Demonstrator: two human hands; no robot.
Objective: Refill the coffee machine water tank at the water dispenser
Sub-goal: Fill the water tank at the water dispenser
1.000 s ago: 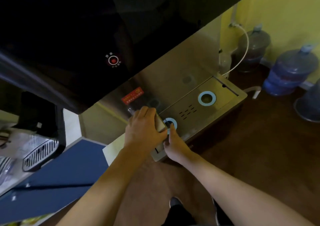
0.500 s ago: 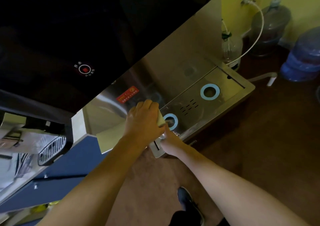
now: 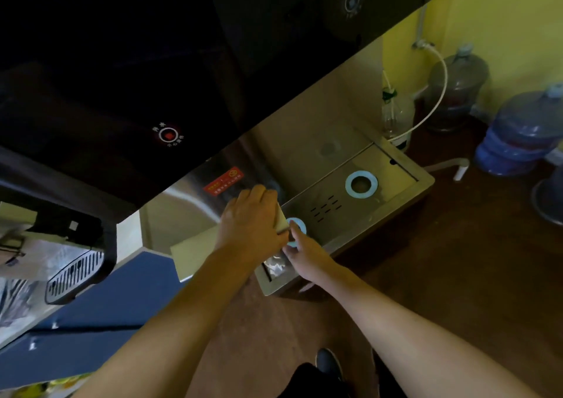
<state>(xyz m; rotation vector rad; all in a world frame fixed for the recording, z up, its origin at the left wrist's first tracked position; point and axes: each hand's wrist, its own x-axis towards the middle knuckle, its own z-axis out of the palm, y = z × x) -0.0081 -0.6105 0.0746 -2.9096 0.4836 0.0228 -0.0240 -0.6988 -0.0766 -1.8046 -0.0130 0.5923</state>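
The water tank [image 3: 276, 267] is a clear container with a pale top edge. It stands at the left end of the water dispenser's steel drip tray [image 3: 396, 169], partly over a blue ring [image 3: 300, 228]. My left hand [image 3: 249, 224] grips the tank from above and hides most of it. On the tank's right side my right hand [image 3: 304, 254] holds it, fingers pointing up by the ring. The dispenser's black front panel [image 3: 122, 77] with a red button [image 3: 168, 135] overhangs the tray. The spout is hidden.
A second blue ring [image 3: 361, 184] lies further right on the tray. The black coffee machine's drip grate [image 3: 73, 275] sits on the counter at left, above a blue cabinet [image 3: 106, 321]. Large water bottles [image 3: 524, 132] and a small bottle with a hose [image 3: 396, 114] stand on the floor at right.
Both hands stay on the water tank at the tray's left end. My right hand's fingers have shifted slightly up along its side. The view has swung a little.
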